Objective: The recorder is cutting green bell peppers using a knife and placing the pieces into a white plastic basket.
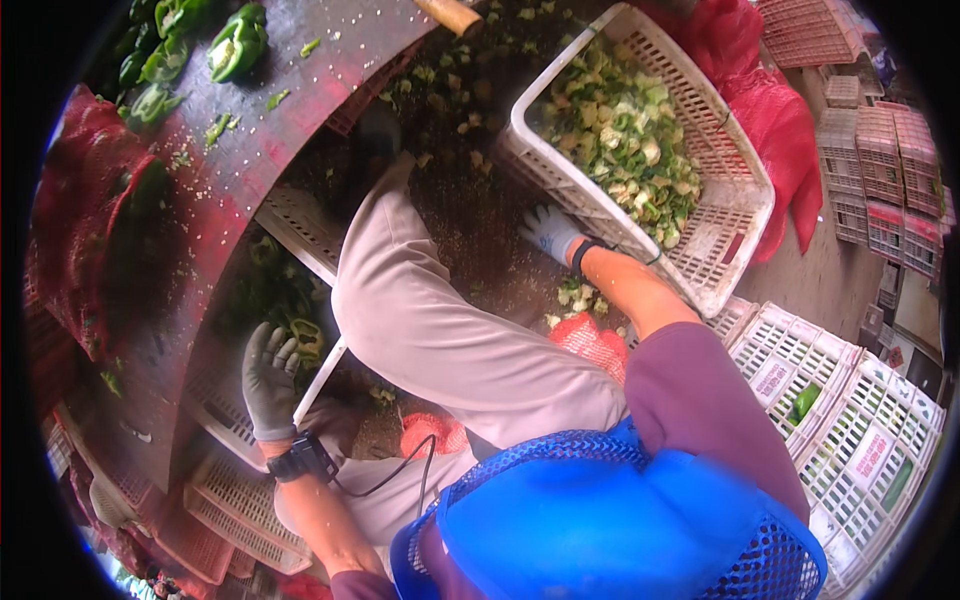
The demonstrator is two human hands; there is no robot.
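Gloved hands: two (left hand [268, 388], right hand [550, 232]). Tilted scrap crate [738, 255]: one. Wooden handle [450, 14]: one. White labels [871, 456]: two. Blue mesh garment [580, 510]: one.

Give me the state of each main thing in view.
Large white crate: partly full, pale-green scraps
Right hand: gloved, open, beside that crate
Left hand: gloved, open, empty
Crate beside left hand: green peppers inside
Table: littered with pale specks
Tabletop pepper: cut open
Background crates: stacked

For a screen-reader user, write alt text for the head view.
A person's gloved right hand is beside a white crate of pale-green scraps; the gloved left hand is open near another crate. Cut peppers lie on a table, upper left.
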